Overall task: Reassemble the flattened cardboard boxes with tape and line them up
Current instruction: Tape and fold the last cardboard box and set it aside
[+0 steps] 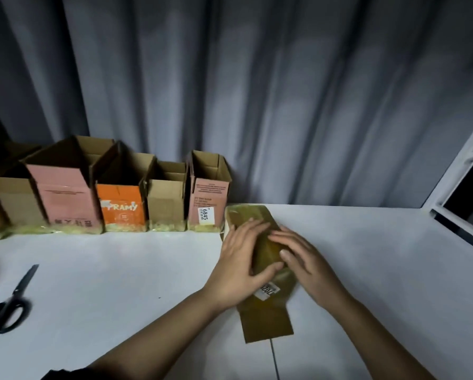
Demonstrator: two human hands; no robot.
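Note:
A brown cardboard box [267,319] lies on its side on the white table [120,270], its far end wrapped in yellowish tape and a white label near its middle. My left hand [241,264] rests on its left side with straight fingers, thumb across the top. My right hand [304,261] presses flat on its right side. Several assembled open boxes stand in a row along the curtain: a plain brown box [13,198], a pink box [65,198], an orange box [121,204], a small brown box [166,201] and a pink box with a label [209,198].
Black scissors [9,303] lie at the table's left edge. A grey curtain [257,91] hangs behind the table. A white window frame [460,187] stands at the right. A seam in the table runs toward me below the box.

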